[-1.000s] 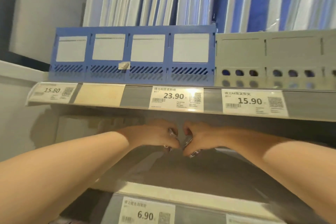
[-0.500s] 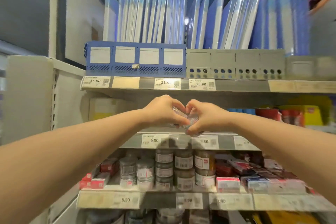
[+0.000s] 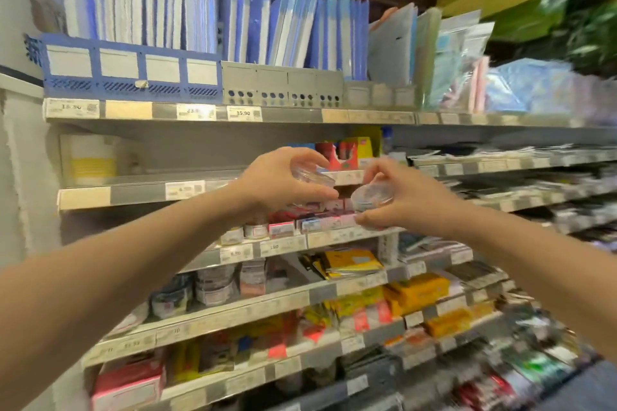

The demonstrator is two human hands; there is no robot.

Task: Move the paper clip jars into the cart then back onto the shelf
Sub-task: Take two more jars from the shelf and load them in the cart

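Just apart, jars [image 3: 312, 175] before shelf edge [image 3: 133, 192]

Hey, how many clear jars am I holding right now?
2. One jar is gripped in the left hand, a second jar in the right hand. The palms could hide more.

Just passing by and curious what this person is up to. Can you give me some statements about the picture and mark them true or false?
1. The left hand grips a clear jar. True.
2. The right hand is empty. False: it holds a second clear jar.
3. Upright blue folders fill the top shelf. True.
4. A cart stands in view. False: none shows.
5. Both jars rest on a shelf. False: they are held up in the air.
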